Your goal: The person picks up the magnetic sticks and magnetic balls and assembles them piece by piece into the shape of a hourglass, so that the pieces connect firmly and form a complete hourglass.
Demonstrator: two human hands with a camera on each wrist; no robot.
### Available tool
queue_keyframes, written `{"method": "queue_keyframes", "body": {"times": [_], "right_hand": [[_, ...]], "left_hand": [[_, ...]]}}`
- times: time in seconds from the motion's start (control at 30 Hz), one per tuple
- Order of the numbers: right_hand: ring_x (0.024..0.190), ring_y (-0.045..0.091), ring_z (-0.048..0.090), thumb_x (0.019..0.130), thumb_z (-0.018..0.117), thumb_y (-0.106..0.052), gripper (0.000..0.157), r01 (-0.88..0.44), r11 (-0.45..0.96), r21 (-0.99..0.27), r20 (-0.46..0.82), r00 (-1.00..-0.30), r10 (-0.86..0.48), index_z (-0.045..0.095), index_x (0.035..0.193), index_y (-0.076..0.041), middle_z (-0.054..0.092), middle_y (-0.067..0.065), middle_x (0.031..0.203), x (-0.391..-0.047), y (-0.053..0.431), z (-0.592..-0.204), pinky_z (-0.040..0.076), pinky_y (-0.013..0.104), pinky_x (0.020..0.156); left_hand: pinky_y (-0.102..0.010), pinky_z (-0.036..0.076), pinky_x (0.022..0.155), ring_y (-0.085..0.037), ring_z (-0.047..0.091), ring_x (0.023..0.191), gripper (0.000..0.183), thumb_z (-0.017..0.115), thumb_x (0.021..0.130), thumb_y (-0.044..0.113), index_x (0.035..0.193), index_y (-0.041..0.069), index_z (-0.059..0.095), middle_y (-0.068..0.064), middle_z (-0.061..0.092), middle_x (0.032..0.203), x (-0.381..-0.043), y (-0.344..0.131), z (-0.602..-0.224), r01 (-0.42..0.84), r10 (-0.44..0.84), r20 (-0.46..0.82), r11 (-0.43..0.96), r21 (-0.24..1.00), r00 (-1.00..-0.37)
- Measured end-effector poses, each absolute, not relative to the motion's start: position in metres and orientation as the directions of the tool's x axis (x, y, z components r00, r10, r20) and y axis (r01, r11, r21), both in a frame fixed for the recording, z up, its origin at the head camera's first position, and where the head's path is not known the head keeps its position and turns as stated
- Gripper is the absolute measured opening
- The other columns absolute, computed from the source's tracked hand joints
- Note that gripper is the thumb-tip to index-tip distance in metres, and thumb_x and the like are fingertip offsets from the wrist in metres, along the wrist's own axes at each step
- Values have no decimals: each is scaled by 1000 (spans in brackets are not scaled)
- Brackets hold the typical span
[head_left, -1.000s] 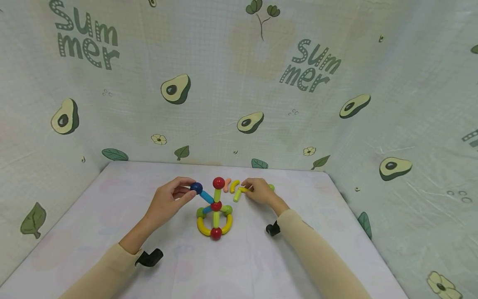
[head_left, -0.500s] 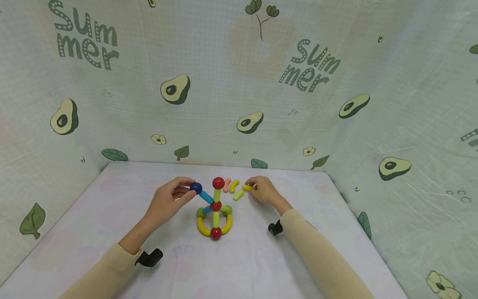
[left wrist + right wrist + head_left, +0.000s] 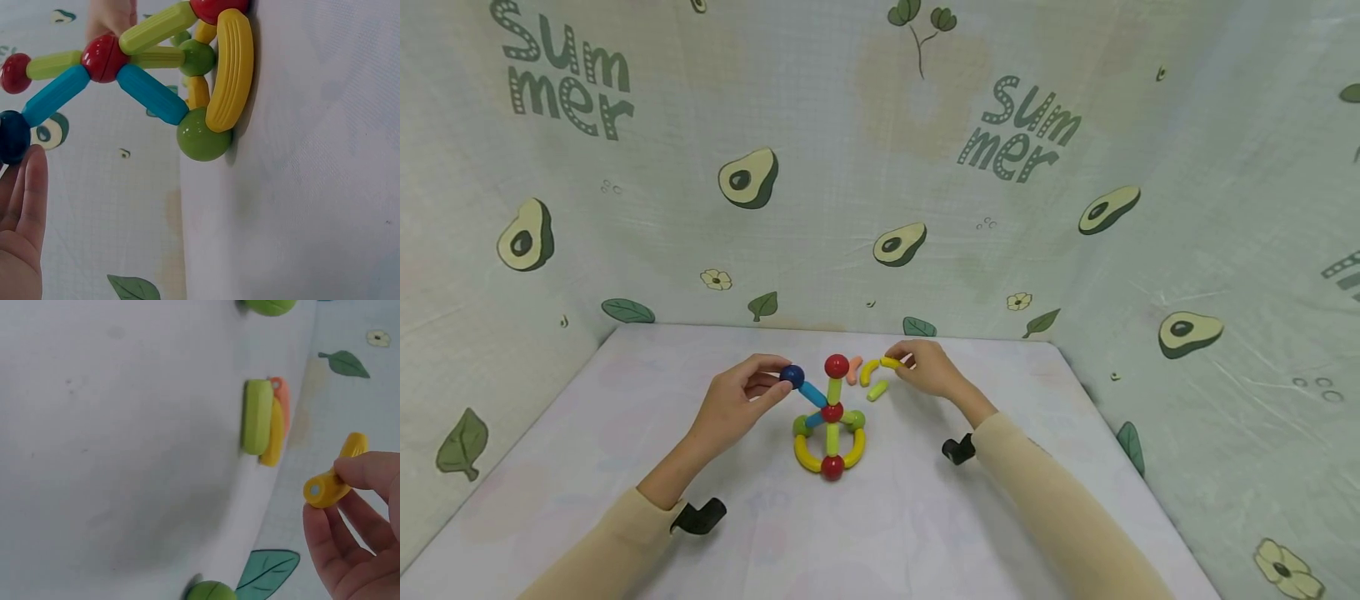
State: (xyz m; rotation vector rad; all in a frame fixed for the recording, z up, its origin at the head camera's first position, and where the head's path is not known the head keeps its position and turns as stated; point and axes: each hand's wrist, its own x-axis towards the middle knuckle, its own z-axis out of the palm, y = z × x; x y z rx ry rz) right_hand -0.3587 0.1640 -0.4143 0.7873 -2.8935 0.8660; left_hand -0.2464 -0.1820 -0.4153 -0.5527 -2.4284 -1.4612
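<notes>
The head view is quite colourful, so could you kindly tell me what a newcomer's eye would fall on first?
Probably the many-coloured model of rods and glossy balls, standing near the middle of the pale table. Next might come the left hand pinching the glossy dark blue ball at its left, and the right hand holding a short curved yellow rod farther right. The pale, avocado-printed backdrop sheet rises behind.

Head view looks forward-down (wrist views closer).

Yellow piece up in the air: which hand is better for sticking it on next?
Probably the right hand: it pinches the yellow piece, while the left hand is busy holding the blue ball.
</notes>
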Motion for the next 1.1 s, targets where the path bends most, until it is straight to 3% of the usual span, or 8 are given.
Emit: {"method": "queue_keyframes", "body": {"times": [0.53,1.1], "right_hand": [[104,23,71,100,75,-13,29,-535,607,-588,216,-827,-519,73,128,-16,74,2,119,-327,128,-348,62,31,86],[97,17,71,99,78,-18,33,-561,545,-623,268,-808,-525,72,130,-14,75,3,114,-324,87,-322,62,26,81]], "left_hand": [[-15,57,89,-16,75,101,33,76,101,24,132,14,68,-4,75,120,-246,-183,-414,445,193,402,421,790,-895],[-19,58,91,-16,74,104,35,75,101,27,133,16,67,-3,75,122,-248,-181,-413,438,194,393,430,789,-899]]}}
